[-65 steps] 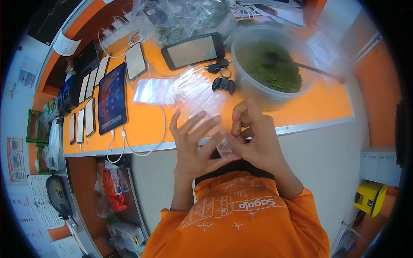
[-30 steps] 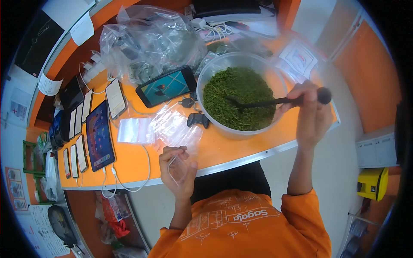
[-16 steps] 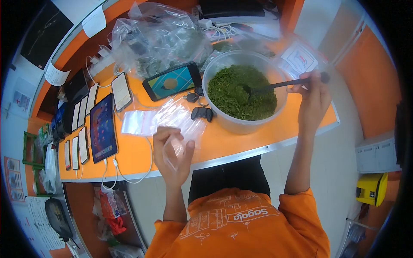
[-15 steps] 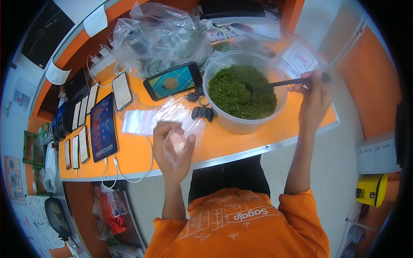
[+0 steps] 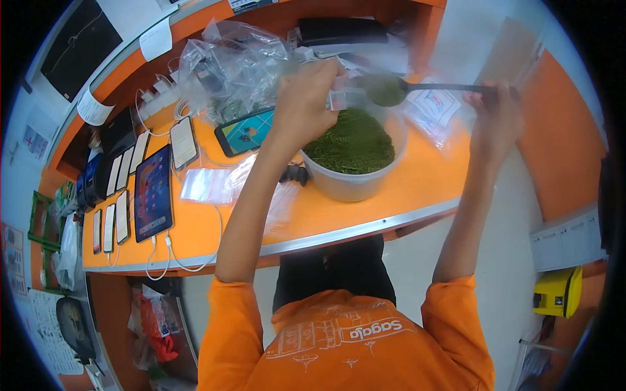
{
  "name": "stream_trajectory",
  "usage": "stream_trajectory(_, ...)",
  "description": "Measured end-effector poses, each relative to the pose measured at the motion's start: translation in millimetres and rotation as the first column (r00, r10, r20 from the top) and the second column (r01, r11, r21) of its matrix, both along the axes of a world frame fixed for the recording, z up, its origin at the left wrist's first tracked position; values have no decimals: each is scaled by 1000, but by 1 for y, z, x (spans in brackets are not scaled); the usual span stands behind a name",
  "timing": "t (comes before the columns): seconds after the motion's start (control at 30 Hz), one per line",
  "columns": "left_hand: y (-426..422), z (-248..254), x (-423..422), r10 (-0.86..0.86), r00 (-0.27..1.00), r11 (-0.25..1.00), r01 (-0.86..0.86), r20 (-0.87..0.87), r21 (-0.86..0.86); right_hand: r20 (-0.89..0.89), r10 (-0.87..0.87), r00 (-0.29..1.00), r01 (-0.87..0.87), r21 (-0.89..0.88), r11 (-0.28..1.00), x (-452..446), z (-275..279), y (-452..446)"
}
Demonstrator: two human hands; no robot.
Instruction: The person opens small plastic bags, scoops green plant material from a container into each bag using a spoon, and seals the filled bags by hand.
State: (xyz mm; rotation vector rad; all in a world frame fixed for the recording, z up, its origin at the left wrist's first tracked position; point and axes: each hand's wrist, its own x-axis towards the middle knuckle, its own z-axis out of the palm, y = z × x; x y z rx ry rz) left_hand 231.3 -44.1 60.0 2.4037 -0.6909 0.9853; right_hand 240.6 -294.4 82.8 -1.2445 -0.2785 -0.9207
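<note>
My right hand [image 5: 495,124] grips the handle of a black spoon [image 5: 450,86], which is level and holds some green shredded leaf. Its bowl is above a translucent plastic tub [image 5: 345,187] that holds a heap of chopped green leaf [image 5: 357,144]. My left hand [image 5: 305,104] is raised over the tub's left side, fingers closed on a small clear plastic bag [image 5: 338,100] beside the spoon's bowl. The bag's mouth is too blurred to make out. More flat clear bags [image 5: 207,185] lie on the orange table [image 5: 339,218], left of the tub.
A phone [image 5: 244,132] with a lit screen leans behind my left forearm. Left of it are a tablet [image 5: 154,192], several phones and white cables [image 5: 195,264]. Crumpled clear plastic [image 5: 235,65] lies at the back. A printed clear packet [image 5: 433,107] is behind the tub on the right.
My left hand has risen from the table's front edge to above the tub with the bag. The spoon has come up out of the green leaf, loaded. My view has shifted slightly.
</note>
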Motion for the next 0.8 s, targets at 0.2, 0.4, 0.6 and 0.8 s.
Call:
stream_trajectory(0.2, -20, -3, 5, 15, 990, 1000, -12, -140, 19, -80, 80, 994, -89, -120, 989, 0, 17, 8)
stream_trajectory(0.4, -25, -2, 11, -38, 954, 998, 24, -298, -50, 28, 140, 990, -121, -348, 929, -8, 25, 18)
stream_trajectory(0.6, -23, -3, 14, -382, 752, 872, 102, -536, -479, 340, 388, 857, -64, -677, 733, -7, 27, 26)
stream_trajectory(0.8, -14, -17, 29, -667, 492, 634, -20, -560, -773, 506, 508, 697, 169, -805, 569, -12, 24, 28)
